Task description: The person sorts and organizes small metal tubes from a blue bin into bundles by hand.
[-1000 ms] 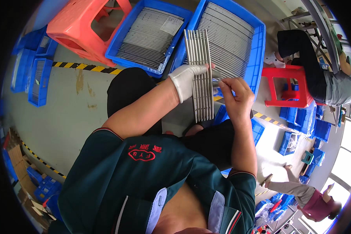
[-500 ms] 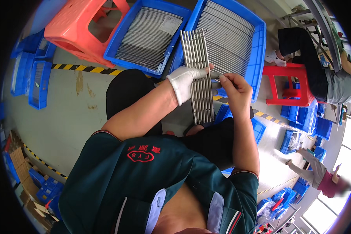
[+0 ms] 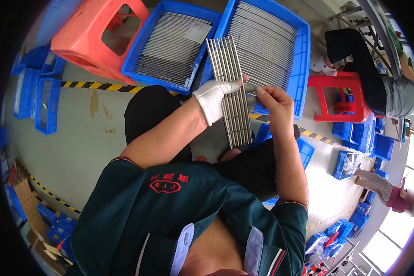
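Note:
My left hand [image 3: 216,95], in a white glove with greyed fingers, is closed around a flat row of several shiny metal rods [image 3: 236,110]. The rods lie side by side and tilt slightly, their far ends reaching over the edge of a blue crate. Just right of them is my bare right hand [image 3: 276,102], thumb and fingers pinched together close to the left fingertips. What lies in that pinch is too small to make out. Beyond both hands, the larger blue crate [image 3: 301,76] holds many similar rods [image 3: 262,41] in rows.
Left of it stands another blue crate [image 3: 128,64] of rods with a paper label [image 3: 198,31] on top. An orange plastic stool [image 3: 85,34] is at far left. At right, a person [image 3: 354,60] sits on a red stool [image 3: 342,82]; another person [image 3: 377,184] is farther off.
The rods have tilted a little more, with their far ends shifting left. Both hands keep nearly the same pose. The distant person at right has moved.

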### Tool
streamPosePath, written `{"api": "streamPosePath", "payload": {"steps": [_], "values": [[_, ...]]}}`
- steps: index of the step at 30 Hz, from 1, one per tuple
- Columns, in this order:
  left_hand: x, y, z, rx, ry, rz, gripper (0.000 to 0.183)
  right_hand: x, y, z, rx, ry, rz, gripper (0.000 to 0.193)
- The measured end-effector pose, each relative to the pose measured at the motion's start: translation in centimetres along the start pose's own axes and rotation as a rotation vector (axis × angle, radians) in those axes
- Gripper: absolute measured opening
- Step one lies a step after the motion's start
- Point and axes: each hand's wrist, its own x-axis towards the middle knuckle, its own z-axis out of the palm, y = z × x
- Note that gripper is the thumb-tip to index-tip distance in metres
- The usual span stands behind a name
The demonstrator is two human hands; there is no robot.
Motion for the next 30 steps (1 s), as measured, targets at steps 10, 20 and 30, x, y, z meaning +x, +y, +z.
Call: {"api": "streamPosePath", "payload": {"steps": [10, 20, 30], "values": [[0.9, -0.4, -1.2, 0.045, -0.013, -0.002, 0.023, -1.0, -0.9, 1.4, -0.591, 0.071, -0.487, 0.008], [1.6, -0.8, -1.4, 0.024, -0.045, -0.005, 0.021, -1.1, -2.1, 2.1, -0.986, 0.061, -0.914, 0.009], [1.3, -0.6, -1.3, -0.068, -0.080, -0.050, 0.021, -0.9, -1.8, 1.7, -0.689, 0.066, -0.645, 0.007]]}}
